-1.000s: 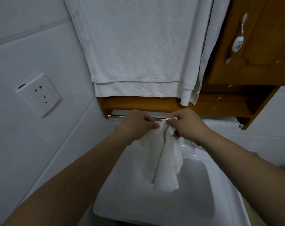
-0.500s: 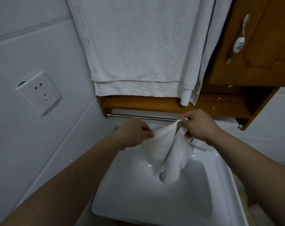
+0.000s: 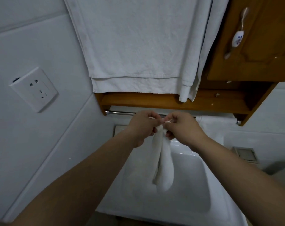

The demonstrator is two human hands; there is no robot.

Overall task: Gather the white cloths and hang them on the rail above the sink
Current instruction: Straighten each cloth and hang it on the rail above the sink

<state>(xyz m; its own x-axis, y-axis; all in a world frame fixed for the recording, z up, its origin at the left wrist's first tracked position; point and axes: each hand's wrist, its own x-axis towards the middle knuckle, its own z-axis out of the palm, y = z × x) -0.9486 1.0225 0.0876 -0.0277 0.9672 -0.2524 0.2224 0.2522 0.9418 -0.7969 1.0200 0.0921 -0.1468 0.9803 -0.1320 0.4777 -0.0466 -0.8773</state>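
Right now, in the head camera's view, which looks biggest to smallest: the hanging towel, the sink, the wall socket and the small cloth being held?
1. Hanging towel
2. Sink, though it is closer to the camera, so this ranking is unsure
3. Small cloth
4. Wall socket, close to the cloth in apparent size

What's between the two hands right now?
In the head view, the bunched top of the small white cloth sits pinched between the left hand and right hand; nothing else.

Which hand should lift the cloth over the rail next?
Left, marginally. Both the left hand and right hand pinch the white cloth below the rail, but bare rail lies left; another cloth drapes the right end.
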